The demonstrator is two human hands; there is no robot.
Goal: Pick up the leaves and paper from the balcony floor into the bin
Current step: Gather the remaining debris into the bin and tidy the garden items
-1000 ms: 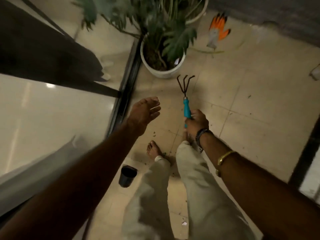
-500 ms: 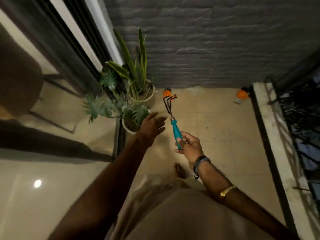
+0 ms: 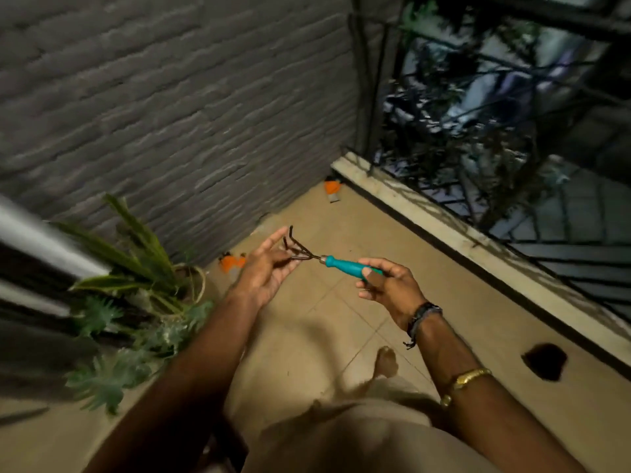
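Note:
My right hand point(image 3: 387, 286) grips the teal handle of a small hand rake point(image 3: 343, 265), held level above the tiled balcony floor point(image 3: 341, 336). Its dark metal prongs point(image 3: 297, 249) point left. My left hand point(image 3: 268, 269) is open, palm up, with its fingers touching the prongs. A dark leaf-like patch point(image 3: 543, 361) lies on the floor at the right near the ledge. No bin is in view.
Two potted plants point(image 3: 136, 288) stand at the left by a grey brick wall point(image 3: 170, 114). Orange-and-grey gloves lie on the floor: one by the pots point(image 3: 232, 262), one in the far corner point(image 3: 333, 189). A raised ledge point(image 3: 478, 247) with a metal railing point(image 3: 512, 131) bounds the right side. My bare foot point(image 3: 386, 363) shows below.
The view has swung up and to the right, from the floor to the wall and railing. My right hand turned the rake level, and my left hand came up to its prongs.

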